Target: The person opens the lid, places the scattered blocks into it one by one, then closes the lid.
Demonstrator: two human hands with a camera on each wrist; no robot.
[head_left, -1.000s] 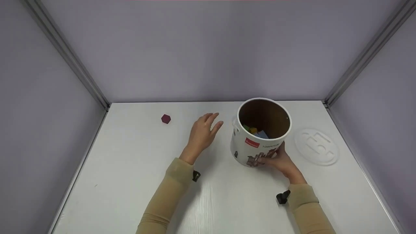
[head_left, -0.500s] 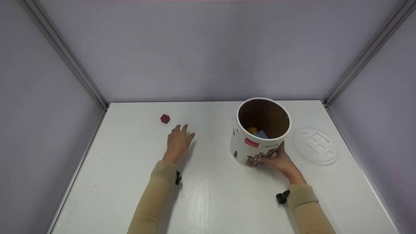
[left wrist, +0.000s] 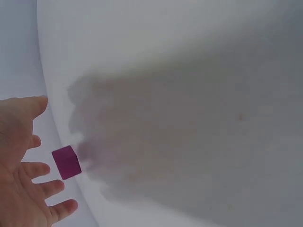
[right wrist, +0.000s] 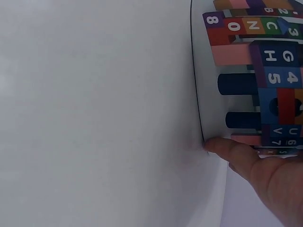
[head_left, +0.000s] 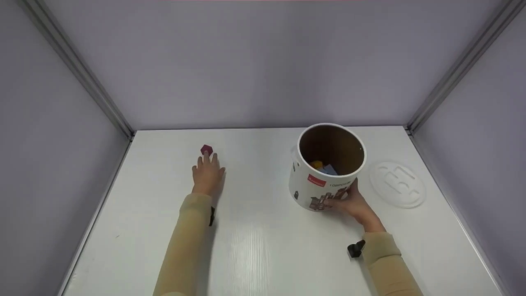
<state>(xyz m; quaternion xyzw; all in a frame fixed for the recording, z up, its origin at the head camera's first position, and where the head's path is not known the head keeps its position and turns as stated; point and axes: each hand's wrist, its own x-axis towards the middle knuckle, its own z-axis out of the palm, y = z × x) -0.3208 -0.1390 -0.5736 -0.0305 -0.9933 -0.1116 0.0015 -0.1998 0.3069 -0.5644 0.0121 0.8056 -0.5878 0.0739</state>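
Note:
A small dark magenta cube (head_left: pixel 206 149) lies on the white table toward the back left. My left hand (head_left: pixel 206 176) reaches over the table at it, fingers spread, fingertips right at the cube's near side in the head view. The left wrist view has the magenta cube (left wrist: pixel 66 162) just beyond the spread fingers (left wrist: pixel 40 169), with nothing held. On the right stands a white bucket (head_left: pixel 304 189) with printed blocks on its side. My right hand (head_left: pixel 354 205) grips its lower right side, thumb across the front. The right wrist view shows that thumb (right wrist: pixel 236 153) against the printed wall.
Inside the bucket lie several toy blocks (head_left: pixel 328 169), yellow and blue among them. A translucent round lid (head_left: pixel 397 184) lies flat to the right of the bucket. Grey panels (head_left: pixel 263 61) enclose the table at the back and both sides.
My left hand has moved left, from beside the bucket to the magenta cube, with its fingers spread. The right hand stays on the bucket, which has kept its place.

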